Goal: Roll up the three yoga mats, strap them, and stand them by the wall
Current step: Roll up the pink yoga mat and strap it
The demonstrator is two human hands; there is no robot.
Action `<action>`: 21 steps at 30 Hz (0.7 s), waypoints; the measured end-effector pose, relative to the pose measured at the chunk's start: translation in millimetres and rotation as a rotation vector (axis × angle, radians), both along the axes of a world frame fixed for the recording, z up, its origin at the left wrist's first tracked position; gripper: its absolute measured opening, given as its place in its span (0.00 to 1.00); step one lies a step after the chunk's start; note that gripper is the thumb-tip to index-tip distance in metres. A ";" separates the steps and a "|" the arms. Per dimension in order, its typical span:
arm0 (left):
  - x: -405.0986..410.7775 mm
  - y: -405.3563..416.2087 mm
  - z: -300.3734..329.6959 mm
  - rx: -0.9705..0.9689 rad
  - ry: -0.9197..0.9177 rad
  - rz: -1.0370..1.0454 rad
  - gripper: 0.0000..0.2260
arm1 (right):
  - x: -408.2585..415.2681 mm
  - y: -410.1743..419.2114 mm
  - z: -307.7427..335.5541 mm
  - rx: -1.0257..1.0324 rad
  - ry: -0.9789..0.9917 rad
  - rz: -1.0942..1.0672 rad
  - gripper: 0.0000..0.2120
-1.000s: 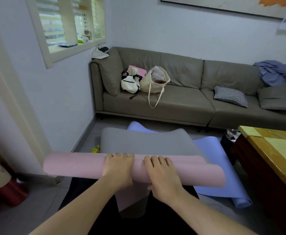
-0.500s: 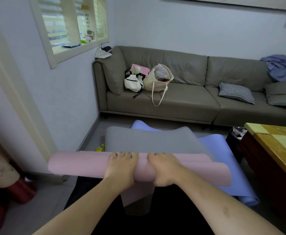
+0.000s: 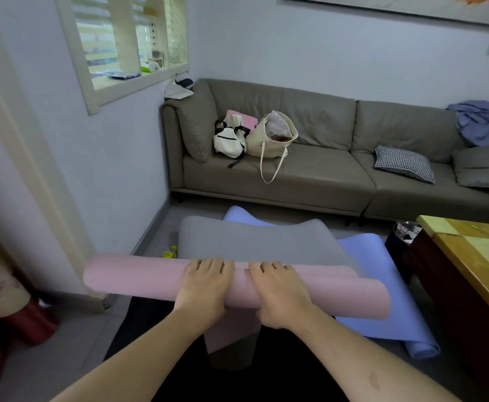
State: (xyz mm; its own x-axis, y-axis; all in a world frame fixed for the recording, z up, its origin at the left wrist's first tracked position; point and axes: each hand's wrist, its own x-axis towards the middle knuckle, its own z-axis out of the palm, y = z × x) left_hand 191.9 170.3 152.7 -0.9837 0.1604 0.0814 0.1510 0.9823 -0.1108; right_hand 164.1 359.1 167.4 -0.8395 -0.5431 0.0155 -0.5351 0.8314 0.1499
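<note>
Both hands, left point(image 3: 205, 285) and right point(image 3: 278, 291), gripped the pink mat point(image 3: 138, 278) mid-roll. It looked soft, light and springy. Holding nearer the ends would likely keep it tight.

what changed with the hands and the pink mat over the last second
The right hand went from lying flat over the pink mat roll to curling round it; now both hands grip it, the left hand where it was. The roll stays across the lap, and the grey mat and blue mat lie unrolled as before.
</note>
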 end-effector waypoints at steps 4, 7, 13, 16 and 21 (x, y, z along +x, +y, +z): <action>-6.4 1.2 15.8 0.014 -0.063 0.009 0.24 | -5.9 -1.1 8.2 -0.042 -0.039 0.011 0.30; -10.8 -1.1 28.8 0.021 -0.133 0.000 0.27 | 1.9 0.5 6.9 -0.068 0.000 0.034 0.31; -16.6 -3.3 45.0 0.054 -0.329 -0.004 0.27 | 14.4 -0.5 -0.4 -0.016 0.055 0.029 0.33; -11.6 0.3 38.3 0.047 -0.291 0.016 0.29 | 4.9 -4.7 12.6 0.000 -0.028 0.035 0.27; -2.7 4.7 19.7 0.002 -0.110 0.022 0.27 | -8.0 -7.4 26.4 -0.021 -0.150 0.027 0.26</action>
State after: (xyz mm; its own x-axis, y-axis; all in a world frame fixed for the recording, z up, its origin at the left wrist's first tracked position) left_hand 189.3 175.0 172.3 -0.9900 0.1382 -0.0272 0.1401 0.9857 -0.0932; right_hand 156.1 351.7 193.8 -0.8183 -0.5665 -0.0971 -0.5725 0.8184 0.0496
